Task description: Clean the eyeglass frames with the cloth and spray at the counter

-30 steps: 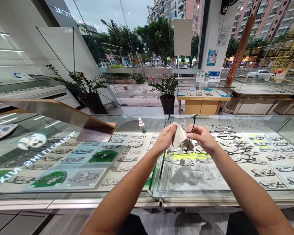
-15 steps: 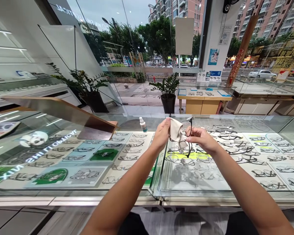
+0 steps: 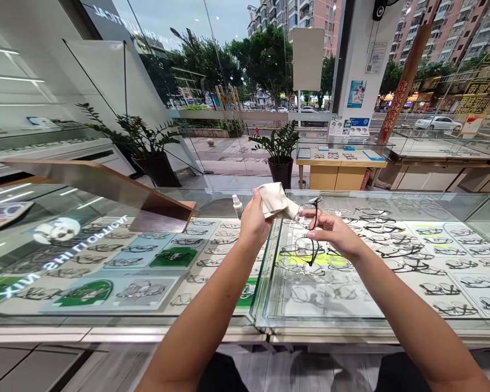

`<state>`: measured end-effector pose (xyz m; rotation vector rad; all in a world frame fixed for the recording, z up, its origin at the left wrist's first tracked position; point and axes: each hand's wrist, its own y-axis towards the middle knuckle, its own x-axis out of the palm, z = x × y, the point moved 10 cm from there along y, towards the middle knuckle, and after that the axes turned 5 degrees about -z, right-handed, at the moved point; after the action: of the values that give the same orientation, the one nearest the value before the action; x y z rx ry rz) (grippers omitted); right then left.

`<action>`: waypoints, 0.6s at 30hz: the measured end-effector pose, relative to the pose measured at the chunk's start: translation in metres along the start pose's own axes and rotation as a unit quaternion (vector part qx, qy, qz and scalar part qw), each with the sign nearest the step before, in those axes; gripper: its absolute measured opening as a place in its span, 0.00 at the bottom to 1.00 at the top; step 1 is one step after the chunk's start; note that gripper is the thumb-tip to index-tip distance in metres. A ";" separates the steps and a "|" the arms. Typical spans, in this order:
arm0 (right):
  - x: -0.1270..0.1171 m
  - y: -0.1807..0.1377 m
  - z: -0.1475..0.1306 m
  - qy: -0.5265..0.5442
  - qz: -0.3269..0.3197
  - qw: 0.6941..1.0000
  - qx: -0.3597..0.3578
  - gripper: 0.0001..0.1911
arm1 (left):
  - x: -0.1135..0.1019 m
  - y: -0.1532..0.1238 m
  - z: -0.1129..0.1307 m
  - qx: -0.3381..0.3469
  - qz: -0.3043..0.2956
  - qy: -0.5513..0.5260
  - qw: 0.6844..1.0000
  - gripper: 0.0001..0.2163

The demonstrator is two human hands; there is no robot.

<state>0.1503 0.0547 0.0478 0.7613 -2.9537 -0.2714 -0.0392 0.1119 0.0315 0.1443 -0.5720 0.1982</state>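
Two bare hands are working above the far half of a glass counter (image 3: 326, 325), near the seam where its panes are meeting. The left hand (image 3: 255, 219) is pinching a soft, cream cloth (image 3: 273, 199) between thumb and fingers; the fabric is folding over itself, showing a finely notched edge, and a twisted tail is reaching toward the glasses (image 3: 306, 248), though whether it is touching the upper lens cannot be told. The right hand (image 3: 335, 231) is pinching these by thumb and fingertips, its other fingers bending loosely. They are hanging over the counter right of the seam, turned on end, one clear, rounded lens above the other in a thin, dark, glossy frame.

A small white plastic bottle (image 3: 237, 204) is standing near the far edge, the left hand partly blocking it. Toward the far left corner, a curving wooden panel (image 3: 93, 188) is jutting over the surface and covering part of it. Rows of eyeglass frames (image 3: 439, 288) are lying beneath the panes, some on green pieces (image 3: 172, 257). Beyond the far edge, a leafy potted plant (image 3: 281, 146) is standing.
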 end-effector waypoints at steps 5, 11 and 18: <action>-0.003 0.002 0.006 -0.002 0.026 1.000 0.004 0.18 | 0.019 -0.014 -0.012 -0.107 -0.005 -0.110 0.988 0.15; -0.007 0.005 0.011 0.005 0.043 0.999 -0.003 0.17 | 0.041 -0.024 -0.026 -0.158 -0.105 -0.119 0.975 0.19; -0.007 0.005 0.011 0.021 0.038 0.999 -0.008 0.17 | 0.045 -0.022 -0.029 -0.101 -0.219 -0.050 0.969 0.19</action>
<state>0.1525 0.0645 0.0376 0.6438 -2.9285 -0.2688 0.0182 0.1029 0.0301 0.0810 -0.6432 -0.2985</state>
